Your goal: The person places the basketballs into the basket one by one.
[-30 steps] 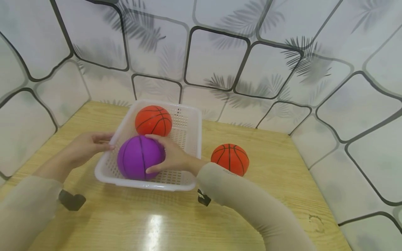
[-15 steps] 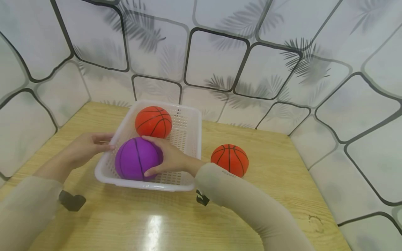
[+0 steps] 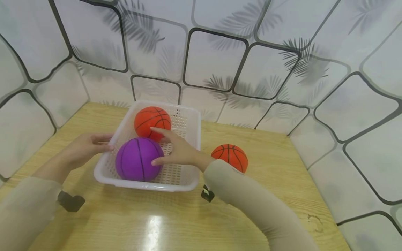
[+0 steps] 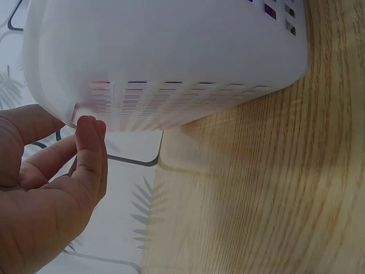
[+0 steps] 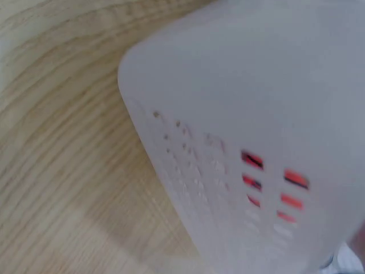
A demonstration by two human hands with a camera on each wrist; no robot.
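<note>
A white plastic basket (image 3: 194,174) with slotted sides holds a purple basketball (image 3: 138,160) at its near left and an orange basketball (image 3: 150,120) behind it. With thumb and fingers my left hand (image 3: 83,148) grips the basket's left rim, also seen from below in the left wrist view. My right hand (image 3: 180,150) is over the basket, its thumb and fingers spread beside the purple ball's right side. It appears to have come off that ball. Whether a fingertip still touches either ball cannot be made out. The right wrist view shows mostly the basket's outer wall (image 5: 228,85).
Another orange basketball (image 3: 230,157) lies on the wooden table (image 3: 176,219), right of the basket and partly hidden by the right sleeve. Patterned panels (image 3: 216,59) with leaf prints rise behind the table and along both sides.
The purple ball shifted slightly left within the basket while my right hand held it. My right hand then let it go and moved up and to the right. My left hand stayed on the rim.
</note>
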